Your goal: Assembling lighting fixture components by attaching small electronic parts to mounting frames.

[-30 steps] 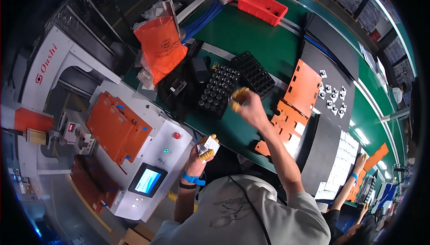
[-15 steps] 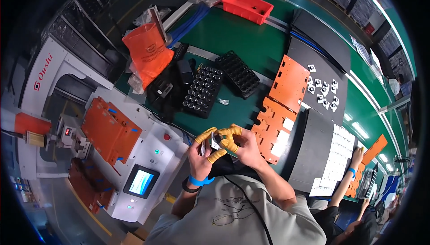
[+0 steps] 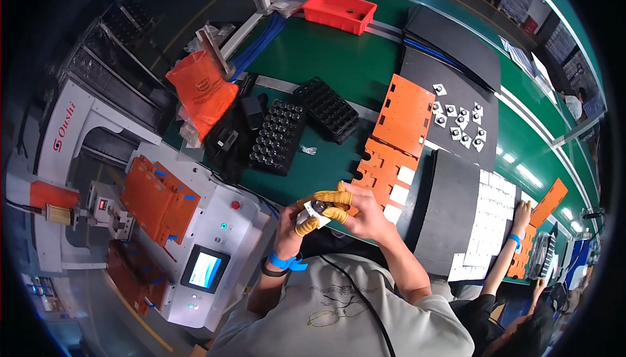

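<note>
Both hands closed on one small white square part (image 3: pixel 317 211), held up close to the chest, just off the near edge of the green table (image 3: pixel 339 63). Left hand (image 3: pixel 291 221) pinching the part's lower left side, yellow-capped fingertips (image 3: pixel 306 225) curled tight against it, wrist bent upward, blue band on the wrist. Right hand (image 3: pixel 362 209) gripping from the other side, yellow-capped fingers (image 3: pixel 331 197) wrapped over the top and front of the part, elbow out to the right. Dark round piece visible at the part's centre, between the fingers. Farther across the table from the part: black tray of round cells (image 3: pixel 277 136), second black tray (image 3: pixel 326 109) beside it. To the right of the part, just beyond the right hand, orange notched plates (image 3: pixel 385 174).
</note>
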`<move>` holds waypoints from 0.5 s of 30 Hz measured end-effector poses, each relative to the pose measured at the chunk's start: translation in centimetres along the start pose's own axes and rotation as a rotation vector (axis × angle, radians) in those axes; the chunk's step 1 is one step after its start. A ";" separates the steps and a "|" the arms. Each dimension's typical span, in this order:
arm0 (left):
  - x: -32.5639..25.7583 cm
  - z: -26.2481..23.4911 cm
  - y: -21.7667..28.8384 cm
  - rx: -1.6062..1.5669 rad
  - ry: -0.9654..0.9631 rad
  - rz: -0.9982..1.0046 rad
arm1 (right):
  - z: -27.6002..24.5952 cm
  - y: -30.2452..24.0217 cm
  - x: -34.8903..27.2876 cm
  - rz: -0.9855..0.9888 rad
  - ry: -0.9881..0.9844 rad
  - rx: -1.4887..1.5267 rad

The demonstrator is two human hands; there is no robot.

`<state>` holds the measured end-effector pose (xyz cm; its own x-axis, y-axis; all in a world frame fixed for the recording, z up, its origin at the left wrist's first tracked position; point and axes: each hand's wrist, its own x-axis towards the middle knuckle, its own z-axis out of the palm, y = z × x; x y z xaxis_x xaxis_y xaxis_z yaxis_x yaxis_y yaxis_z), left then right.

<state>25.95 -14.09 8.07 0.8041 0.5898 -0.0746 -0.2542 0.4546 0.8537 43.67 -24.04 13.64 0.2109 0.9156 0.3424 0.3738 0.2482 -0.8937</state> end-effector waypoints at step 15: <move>0.6 2.7 -1.9 -0.351 0.023 -0.091 | -0.7 -2.0 -1.8 -0.002 0.038 -0.178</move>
<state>28.36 -16.44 7.80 0.8209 0.5491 -0.1569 -0.3543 0.7053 0.6141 43.21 -26.40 15.00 0.2432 0.9016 0.3578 0.5271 0.1868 -0.8290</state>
